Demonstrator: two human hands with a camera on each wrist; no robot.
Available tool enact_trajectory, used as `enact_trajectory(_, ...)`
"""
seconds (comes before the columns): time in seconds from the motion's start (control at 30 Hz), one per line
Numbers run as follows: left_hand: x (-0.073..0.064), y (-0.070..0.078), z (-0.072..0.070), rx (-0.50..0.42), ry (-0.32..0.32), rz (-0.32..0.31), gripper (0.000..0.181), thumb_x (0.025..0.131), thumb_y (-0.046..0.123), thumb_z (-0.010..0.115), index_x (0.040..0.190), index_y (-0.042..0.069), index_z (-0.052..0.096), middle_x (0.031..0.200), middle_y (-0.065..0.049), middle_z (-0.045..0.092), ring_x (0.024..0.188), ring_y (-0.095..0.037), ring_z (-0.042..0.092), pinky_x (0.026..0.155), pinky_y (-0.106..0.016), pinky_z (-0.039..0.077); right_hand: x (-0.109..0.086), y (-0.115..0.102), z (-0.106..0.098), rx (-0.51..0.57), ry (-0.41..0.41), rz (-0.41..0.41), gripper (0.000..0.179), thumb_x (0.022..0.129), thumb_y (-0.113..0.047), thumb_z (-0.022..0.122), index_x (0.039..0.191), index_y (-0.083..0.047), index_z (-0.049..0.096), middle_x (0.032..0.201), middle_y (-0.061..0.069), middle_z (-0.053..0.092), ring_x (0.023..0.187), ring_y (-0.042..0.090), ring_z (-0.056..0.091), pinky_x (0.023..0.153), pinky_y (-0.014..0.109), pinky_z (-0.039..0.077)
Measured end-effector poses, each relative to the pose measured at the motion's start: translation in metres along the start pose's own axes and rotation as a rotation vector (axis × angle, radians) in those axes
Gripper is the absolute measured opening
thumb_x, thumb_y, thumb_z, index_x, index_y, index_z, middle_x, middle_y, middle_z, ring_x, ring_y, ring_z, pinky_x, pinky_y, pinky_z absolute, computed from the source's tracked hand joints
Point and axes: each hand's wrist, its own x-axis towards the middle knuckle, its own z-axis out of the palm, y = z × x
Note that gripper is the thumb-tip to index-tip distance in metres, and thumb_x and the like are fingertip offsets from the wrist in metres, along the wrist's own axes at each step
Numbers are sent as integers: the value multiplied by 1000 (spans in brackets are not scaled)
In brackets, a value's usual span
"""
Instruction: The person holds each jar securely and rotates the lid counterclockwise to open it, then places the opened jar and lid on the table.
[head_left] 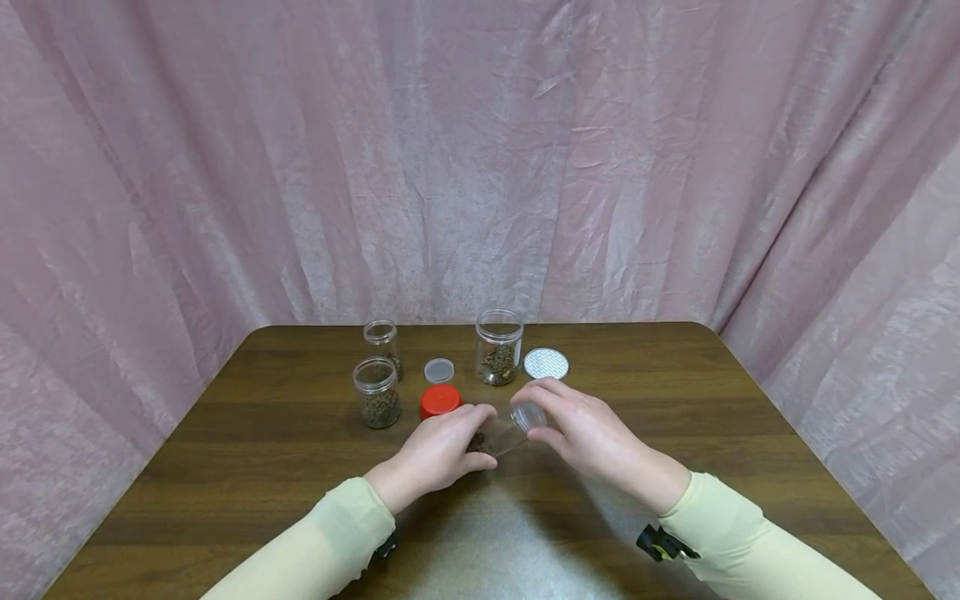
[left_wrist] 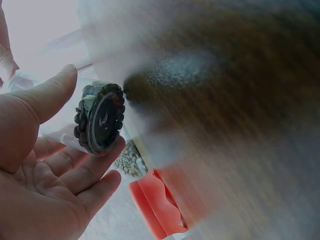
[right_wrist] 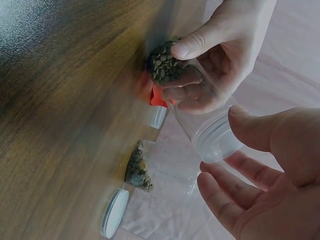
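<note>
My left hand (head_left: pixel 446 446) grips a clear plastic jar (right_wrist: pixel 192 117) round its lower part. The jar is tilted, its base to the left, with small brown-green pellets (right_wrist: pixel 165 62) gathered at the base. My right hand (head_left: pixel 585 425) holds the clear lid (right_wrist: pixel 217 137) at the jar's upper end between thumb and fingers. In the left wrist view, the round base (left_wrist: pixel 106 120) of the jar shows beyond my left thumb. Just behind my left hand sits a red lid (head_left: pixel 440 400), partly hidden by it.
Two open jars of pellets, a front one (head_left: pixel 377 396) and a rear one (head_left: pixel 382 340), stand at the left. A larger open jar (head_left: pixel 498 348) stands at the back. Near it lie a small translucent lid (head_left: pixel 439 370) and a white patterned lid (head_left: pixel 546 364). Pink curtains (head_left: pixel 480 167) hang behind the wooden table (head_left: pixel 712 433).
</note>
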Motion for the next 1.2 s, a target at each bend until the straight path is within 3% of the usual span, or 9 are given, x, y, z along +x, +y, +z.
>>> enact_trajectory(0.3,-1,0,0,-2,-2,0,54,91,26,95,133,7,66,117,-7,74,103,-21,72,89,-46,61,1,0,0,17,-11,4,48,92,-10,91,135,-15,71,132,-3,68,111,22,74,91,48,61)
enact_trajectory(0.5,-1,-1,0,-2,-5,-6,55,91,26,94,134,6,66,118,-8,74,104,-22,72,90,-47,61,2,-4,1,-3,-26,103,53,103,-35,81,149,-16,65,136,3,67,112,25,74,90,52,61)
enact_trajectory(0.67,0,-1,1,-6,-7,-7,55,92,26,94,135,6,65,119,-9,74,107,-24,73,91,-48,61,3,-5,3,-58,-21,169,47,106,-40,76,145,-15,68,129,5,73,106,27,76,83,55,62)
enact_trajectory(0.97,0,0,0,-4,-8,-10,56,91,25,94,135,5,66,120,-10,74,108,-24,73,92,-48,61,3,-3,4,-55,5,102,40,104,-28,81,139,-12,70,123,5,73,101,24,76,83,51,62)
enact_trajectory(1.2,0,-1,1,-7,-5,-12,55,91,25,95,134,6,66,118,-9,74,105,-23,72,91,-48,61,2,-1,3,-39,-10,52,42,100,-23,85,139,-14,70,124,2,70,108,23,74,88,50,61)
